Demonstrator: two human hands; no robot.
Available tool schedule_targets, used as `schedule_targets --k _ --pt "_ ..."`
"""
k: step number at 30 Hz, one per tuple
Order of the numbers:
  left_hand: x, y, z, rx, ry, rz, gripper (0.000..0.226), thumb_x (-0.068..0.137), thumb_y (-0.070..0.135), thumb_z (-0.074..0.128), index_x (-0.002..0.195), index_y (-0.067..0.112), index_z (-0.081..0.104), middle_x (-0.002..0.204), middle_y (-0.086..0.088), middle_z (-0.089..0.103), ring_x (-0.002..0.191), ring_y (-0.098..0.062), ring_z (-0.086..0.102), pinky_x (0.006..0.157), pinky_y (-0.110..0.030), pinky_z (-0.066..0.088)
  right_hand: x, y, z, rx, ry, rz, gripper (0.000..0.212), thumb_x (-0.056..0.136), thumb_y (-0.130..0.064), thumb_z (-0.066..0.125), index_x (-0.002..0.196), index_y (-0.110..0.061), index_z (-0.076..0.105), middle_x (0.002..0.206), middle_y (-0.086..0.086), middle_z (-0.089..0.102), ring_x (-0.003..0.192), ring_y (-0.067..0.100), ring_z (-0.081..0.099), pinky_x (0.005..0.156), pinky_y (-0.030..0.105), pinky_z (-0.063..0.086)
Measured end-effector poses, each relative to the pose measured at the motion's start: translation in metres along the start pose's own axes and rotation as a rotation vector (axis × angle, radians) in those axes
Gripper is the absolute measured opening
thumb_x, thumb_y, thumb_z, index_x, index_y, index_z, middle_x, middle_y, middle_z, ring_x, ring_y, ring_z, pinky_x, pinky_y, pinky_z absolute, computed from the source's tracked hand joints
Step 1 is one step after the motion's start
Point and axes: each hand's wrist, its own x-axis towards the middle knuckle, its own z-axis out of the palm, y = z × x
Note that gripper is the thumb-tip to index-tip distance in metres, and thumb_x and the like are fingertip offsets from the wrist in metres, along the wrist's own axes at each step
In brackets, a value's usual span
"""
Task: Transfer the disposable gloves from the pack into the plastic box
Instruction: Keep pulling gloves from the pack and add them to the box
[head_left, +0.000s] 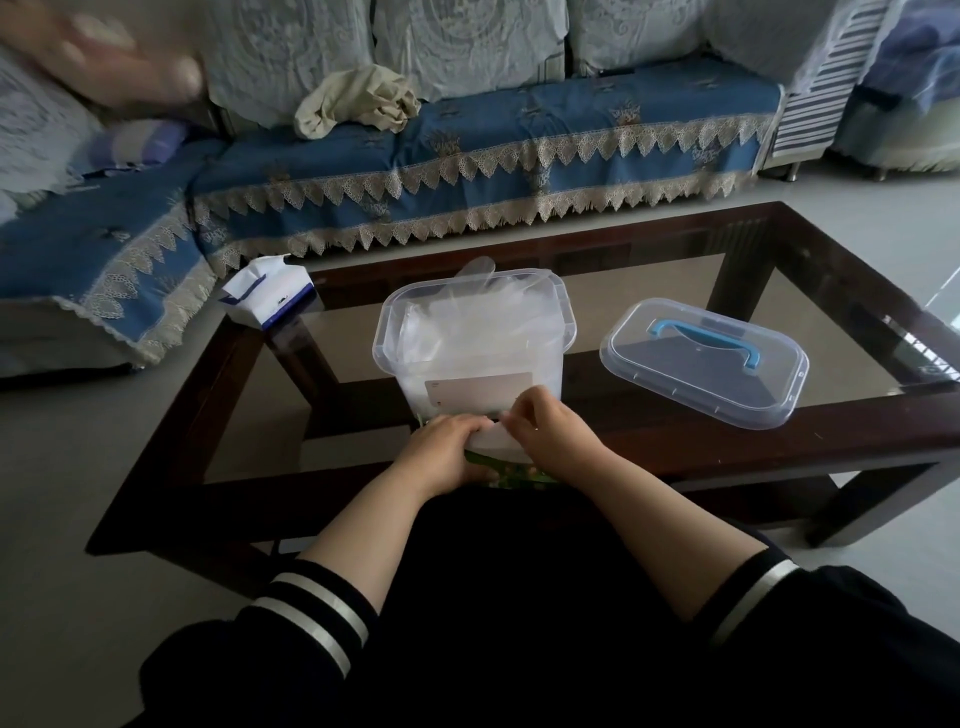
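Note:
A clear plastic box (387, 332) stands open on the glass table, with thin translucent gloves (467, 317) piled inside and one poking over its far rim. Just in front of the box lies the glove pack (496, 439), white with green print at its near edge. My left hand (441, 449) grips the pack's left side with curled fingers. My right hand (553, 436) pinches the white material at the pack's top. Both hands hide most of the pack.
The box's clear lid (691, 387) with a blue handle lies flat to the right of the box. A tissue pack (270, 299) sits on the table's far left corner. The dark wooden table frame (171, 431) surrounds the glass top. A blue-covered sofa (467, 156) stands behind.

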Motion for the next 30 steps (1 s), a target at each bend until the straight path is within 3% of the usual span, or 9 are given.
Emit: schedule_targets --k 2,5,8,13,20,22,24,27,30 --pt "-0.001 0.001 -0.001 0.009 -0.01 -0.007 0.064 0.075 0.033 0.082 0.132 0.031 0.054 0.136 0.005 0.052 0.128 -0.018 0.044 0.108 -0.038 0.038 0.0 0.003 -0.001 -0.124 -0.027 -0.009 0.044 0.087 -0.042 0.062 0.12 -0.014 0.053 0.115 0.004 0.053 0.115 0.024 0.045 0.094 0.035 0.039" --pt "-0.001 0.001 0.0 0.023 -0.015 -0.001 0.065 0.076 0.032 0.081 0.134 0.029 0.053 0.138 0.005 0.051 0.13 -0.018 0.042 0.109 -0.037 0.036 0.004 0.003 0.002 -0.176 0.044 -0.074 0.017 0.087 -0.031 0.063 0.081 -0.015 0.064 0.092 0.008 0.058 0.097 0.029 0.054 0.076 0.033 0.041" --pt "0.0 0.005 0.001 0.035 0.005 0.019 0.056 0.072 0.033 0.082 0.124 0.032 0.061 0.13 0.006 0.06 0.123 -0.02 0.051 0.1 -0.039 0.045 0.002 -0.001 0.0 0.198 0.078 -0.043 0.011 0.087 -0.022 0.067 0.082 -0.013 0.068 0.066 -0.004 0.056 0.067 0.014 0.052 0.067 0.027 0.039" --pt "0.004 0.0 0.007 0.122 -0.015 -0.027 0.061 0.074 0.04 0.08 0.127 0.024 0.055 0.13 0.001 0.056 0.123 -0.021 0.051 0.098 -0.041 0.046 -0.017 -0.017 -0.029 0.98 0.081 -0.131 0.011 0.082 -0.019 0.064 0.085 -0.009 0.064 0.079 0.001 0.069 0.072 0.009 0.064 0.067 0.024 0.051" --pt "-0.004 0.003 -0.002 0.21 0.105 0.115 0.058 0.081 0.048 0.073 0.132 0.025 0.058 0.13 0.003 0.06 0.125 -0.018 0.048 0.096 -0.03 0.04 -0.022 -0.009 -0.061 1.15 0.107 -0.196 0.043 0.076 -0.015 0.063 0.118 -0.018 0.059 0.083 0.0 0.071 0.075 0.013 0.06 0.075 0.029 0.052" --pt "-0.008 0.002 -0.009 0.035 0.249 0.115 0.033 0.088 0.054 0.06 0.112 0.032 0.069 0.115 0.006 0.066 0.113 -0.016 0.055 0.083 -0.022 0.042 -0.022 -0.007 -0.063 1.1 0.076 -0.215 0.053 0.076 -0.011 0.063 0.126 -0.024 0.053 0.086 0.002 0.072 0.072 0.01 0.06 0.072 0.024 0.052" --pt "-0.019 0.014 -0.024 -0.356 0.384 0.087 0.051 0.084 0.076 0.037 0.093 0.037 0.07 0.098 0.013 0.071 0.098 -0.009 0.064 0.072 -0.01 0.044 -0.024 -0.008 -0.062 1.03 0.059 -0.23 0.059 0.082 -0.001 0.06 0.135 -0.025 0.046 0.093 0.006 0.071 0.073 0.007 0.062 0.073 0.022 0.054" --pt "-0.025 0.036 -0.05 -0.822 0.281 0.069 0.1 0.063 0.097 0.011 0.109 0.026 0.064 0.095 0.007 0.075 0.095 -0.009 0.068 0.086 -0.025 0.05 -0.029 -0.012 -0.058 0.892 0.046 -0.255 0.069 0.087 0.009 0.056 0.142 -0.027 0.037 0.104 0.017 0.066 0.087 0.012 0.063 0.087 0.028 0.052" --pt "-0.028 0.061 -0.077 -0.755 0.176 0.106 0.088 0.075 0.086 0.019 0.127 0.023 0.051 0.099 0.002 0.075 0.103 -0.015 0.068 0.1 -0.041 0.046 -0.03 -0.014 -0.051 0.808 0.016 -0.278 0.076 0.084 0.009 0.062 0.136 -0.04 0.039 0.108 0.024 0.061 0.089 0.023 0.057 0.09 0.038 0.048"
